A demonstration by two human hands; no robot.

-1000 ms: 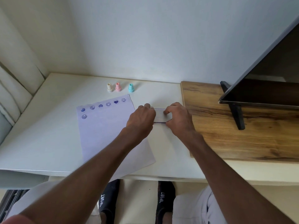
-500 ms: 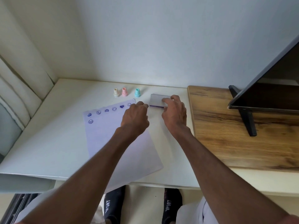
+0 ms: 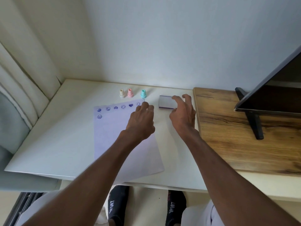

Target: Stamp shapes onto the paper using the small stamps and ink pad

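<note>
A white paper sheet (image 3: 120,137) lies on the white table (image 3: 53,136), with a row of purple stamped faces and hearts (image 3: 123,106) along its top edge. Behind it stand three small stamps: cream (image 3: 122,93), pink (image 3: 130,92) and teal (image 3: 143,93). The ink pad (image 3: 165,102), a shut white case with a purple edge, lies to their right. My left hand (image 3: 141,121) hovers over the sheet's top right corner, fingers loosely curled and holding nothing. My right hand (image 3: 183,113) has spread fingers at the pad's right end, the index finger over it.
A wooden board (image 3: 241,132) covers the right part of the table. On it stands a dark monitor (image 3: 280,88) on a black foot (image 3: 254,126). A curtain (image 3: 24,79) hangs at the left and the wall is close behind the stamps.
The ink pad went from between both hands near the sheet to a place farther back, right of the stamps. My right hand's fingers have opened off it. My left hand let go earlier.
</note>
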